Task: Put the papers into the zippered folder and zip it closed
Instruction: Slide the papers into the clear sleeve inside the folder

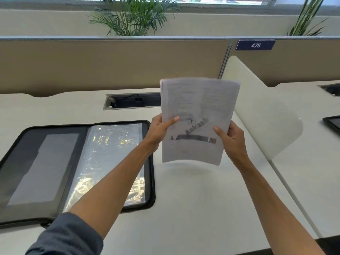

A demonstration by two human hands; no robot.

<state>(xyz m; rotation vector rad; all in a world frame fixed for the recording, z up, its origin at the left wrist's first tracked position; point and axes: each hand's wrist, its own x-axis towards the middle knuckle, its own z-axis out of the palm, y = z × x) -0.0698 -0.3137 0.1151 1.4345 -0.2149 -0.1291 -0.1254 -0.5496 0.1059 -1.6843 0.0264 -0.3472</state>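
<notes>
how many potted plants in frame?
2. One plant behind the partition, top centre; another plant top right, cut off by the frame edge. Pots are hidden.

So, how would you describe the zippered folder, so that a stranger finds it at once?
Start at the white desk under the beige partition. On its left side lies the black zippered folder, opened flat. Unlike the white printed papers held up beside it, it rests on the desk and shows shiny clear plastic sleeves.

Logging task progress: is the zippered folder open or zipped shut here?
Open. The zippered folder lies spread flat on the desk, both inner panels showing; the papers are outside it, held in both hands.
</notes>
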